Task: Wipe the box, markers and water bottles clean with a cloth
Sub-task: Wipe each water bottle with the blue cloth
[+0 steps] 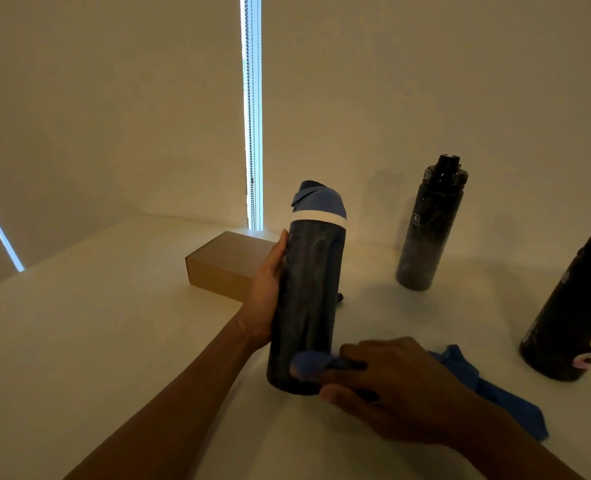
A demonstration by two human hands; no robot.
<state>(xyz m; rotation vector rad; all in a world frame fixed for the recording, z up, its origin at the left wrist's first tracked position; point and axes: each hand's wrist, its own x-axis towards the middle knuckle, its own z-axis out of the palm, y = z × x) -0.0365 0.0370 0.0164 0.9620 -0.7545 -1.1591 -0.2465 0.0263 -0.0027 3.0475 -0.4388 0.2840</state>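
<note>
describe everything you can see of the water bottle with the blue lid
The water bottle is a tall dark cylinder with pale smears over its dull, metal-looking body. A white band rings its shoulder under a blue lid. It leans slightly right, near upright, above the white table; whether its base rests there is unclear. The left hand grips its left side at mid-height, and the right hand presses a blue cloth against its lower front.

Our left hand [264, 296] curls round the bottle [307, 289] from its left, thumb pointing up. Our right hand [394, 386], fingers bent, pinches the cloth [467, 365] against the bottle's lower end. Both forearms stretch forward.
</note>
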